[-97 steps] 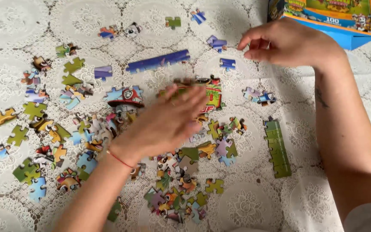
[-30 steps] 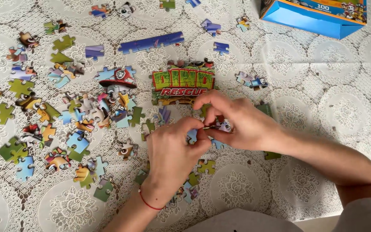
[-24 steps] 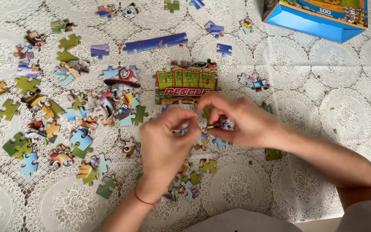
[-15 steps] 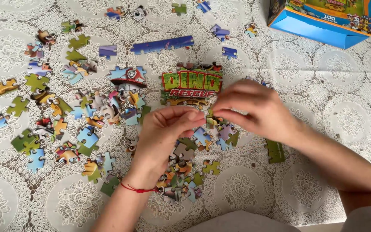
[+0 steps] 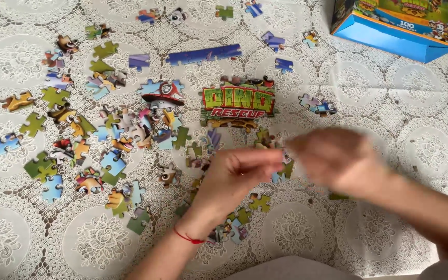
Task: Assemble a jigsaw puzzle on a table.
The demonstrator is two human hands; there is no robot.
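My left hand (image 5: 234, 176) hovers over a heap of loose puzzle pieces (image 5: 237, 225), fingers pinched and pointing right, with what looks like a small piece (image 5: 286, 155) at the fingertips. Motion blurs my right hand (image 5: 340, 161), just to the right of the left fingertips, so I cannot tell whether it holds anything. Just above both hands lies a joined puzzle section with green lettering (image 5: 238, 101). Left of it lies a joined bit showing a red helmet (image 5: 163, 94).
Several loose pieces (image 5: 68, 150) are scattered over the left half of the white lace tablecloth (image 5: 390, 103). A long blue joined strip (image 5: 203, 54) lies at the top centre. The blue puzzle box (image 5: 395, 31) stands at the top right. A small joined pair (image 5: 317, 105) sits right of the lettering.
The hands worked pieces together at the centre, then drew apart. My right hand has now swung right and down, blurred, and my left fingers stretch right. The view has shifted slightly.
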